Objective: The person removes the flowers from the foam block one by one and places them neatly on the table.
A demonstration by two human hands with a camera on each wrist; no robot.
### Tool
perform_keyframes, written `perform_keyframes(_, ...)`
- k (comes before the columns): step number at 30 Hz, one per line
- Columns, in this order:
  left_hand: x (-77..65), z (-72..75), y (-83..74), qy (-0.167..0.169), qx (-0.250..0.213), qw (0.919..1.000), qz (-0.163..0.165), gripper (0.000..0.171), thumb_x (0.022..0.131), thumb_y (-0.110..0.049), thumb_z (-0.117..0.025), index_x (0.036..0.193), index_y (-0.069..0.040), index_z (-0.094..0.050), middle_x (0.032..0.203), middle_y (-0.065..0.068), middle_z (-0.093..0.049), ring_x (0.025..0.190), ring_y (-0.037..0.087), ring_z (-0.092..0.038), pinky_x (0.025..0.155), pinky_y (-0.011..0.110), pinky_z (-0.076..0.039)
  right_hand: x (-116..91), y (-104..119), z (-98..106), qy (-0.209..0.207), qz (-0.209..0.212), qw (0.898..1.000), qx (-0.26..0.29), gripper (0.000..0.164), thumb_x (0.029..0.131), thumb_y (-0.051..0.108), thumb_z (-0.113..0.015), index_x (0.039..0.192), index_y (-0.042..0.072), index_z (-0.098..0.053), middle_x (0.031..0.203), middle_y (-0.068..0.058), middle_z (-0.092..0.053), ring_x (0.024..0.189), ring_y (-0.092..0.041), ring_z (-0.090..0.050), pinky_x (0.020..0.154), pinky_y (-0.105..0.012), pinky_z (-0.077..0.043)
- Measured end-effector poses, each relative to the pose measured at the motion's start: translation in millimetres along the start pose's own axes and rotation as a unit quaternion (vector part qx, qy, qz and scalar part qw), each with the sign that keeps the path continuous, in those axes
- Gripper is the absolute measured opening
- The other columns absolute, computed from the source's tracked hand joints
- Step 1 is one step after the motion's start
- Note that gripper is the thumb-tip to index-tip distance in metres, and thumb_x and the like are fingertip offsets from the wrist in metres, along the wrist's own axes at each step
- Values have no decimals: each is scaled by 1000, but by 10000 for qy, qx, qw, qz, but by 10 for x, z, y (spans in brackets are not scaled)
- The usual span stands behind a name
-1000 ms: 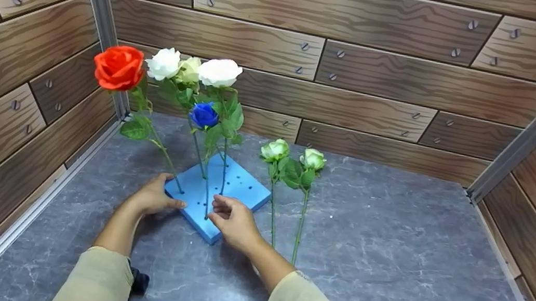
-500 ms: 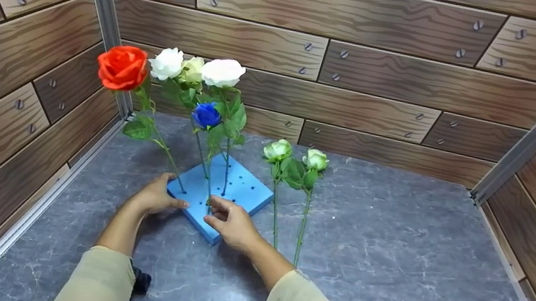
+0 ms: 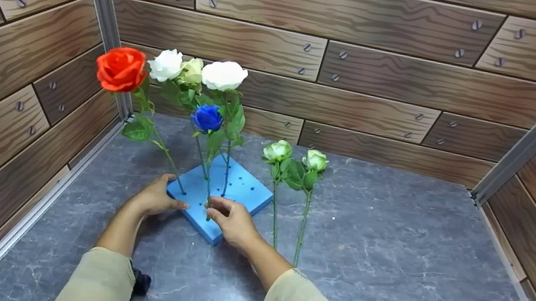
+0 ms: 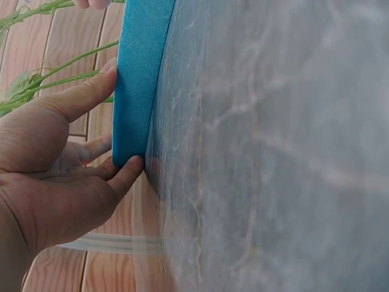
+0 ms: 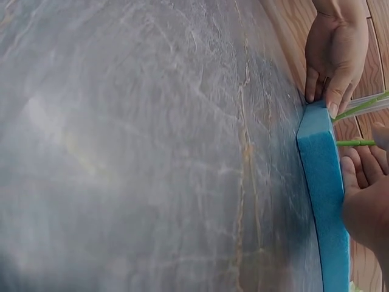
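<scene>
A blue foam block (image 3: 247,189) with small holes stands on the table, flowers upright in it. My left hand (image 3: 156,197) grips its left corner, thumb on the top face and fingers along the side, as the left wrist view shows. With thumb and index finger my right hand (image 3: 236,225) pinches the lower stem of the blue rose (image 3: 208,118), close over the block's front part. Behind and left of it stand a red rose (image 3: 121,69), a white rose (image 3: 165,65), a pale yellow-green rose (image 3: 192,71) and another white rose (image 3: 224,75).
Two light green roses, a left one (image 3: 277,151) and a right one (image 3: 315,160), lie on the grey marbled table (image 3: 405,254) right of the block. Wood-patterned panels (image 3: 256,46) enclose the back and sides.
The right hand's thumb and fingers, earlier parted beside the blue rose's stem, have closed on it. The blue rose's head has dipped slightly. The left hand keeps its hold on the block.
</scene>
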State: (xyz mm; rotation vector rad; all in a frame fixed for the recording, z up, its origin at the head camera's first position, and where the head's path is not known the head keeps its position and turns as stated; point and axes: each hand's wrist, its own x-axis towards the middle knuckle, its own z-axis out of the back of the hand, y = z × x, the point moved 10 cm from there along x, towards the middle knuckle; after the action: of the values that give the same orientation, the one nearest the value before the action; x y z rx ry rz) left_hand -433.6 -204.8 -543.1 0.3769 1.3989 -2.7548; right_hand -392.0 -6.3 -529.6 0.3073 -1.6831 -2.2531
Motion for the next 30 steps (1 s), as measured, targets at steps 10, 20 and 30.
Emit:
perform_keyframes(10, 13, -6, 26, 28, 49, 10000, 0, 107, 91, -24, -90, 168, 5, -22, 172, 38, -25, 160, 56, -28, 131, 65, -29, 12, 45, 37, -450, 200, 9982, -351, 34, 108, 17, -68, 138, 2, -73, 127, -14, -80, 114, -26, -77, 96, -36, -63)
perform_keyframes(20, 8, -6, -4, -6, 95, 9999, -53, 107, 89, -25, -91, 167, 5, -23, 171, 39, -27, 158, 56, -32, 130, 64, -31, 21, 91, 85, -806, 356, 9936, -705, 22, 104, 20, -75, 120, 7, -83, 112, -8, -85, 97, -15, -78, 83, -28, -61)
perform_keyframes(30, 2, 12, -23, 10, 104, 9998, -150, 105, 91, -25, -90, 166, 7, -24, 171, 40, -26, 160, 57, -28, 131, 64, -29, 9, 154, 79, -824, 658, 9897, -965, 20, 104, 21, -75, 116, 9, -84, 113, -7, -85, 101, -20, -79, 85, -31, -63)
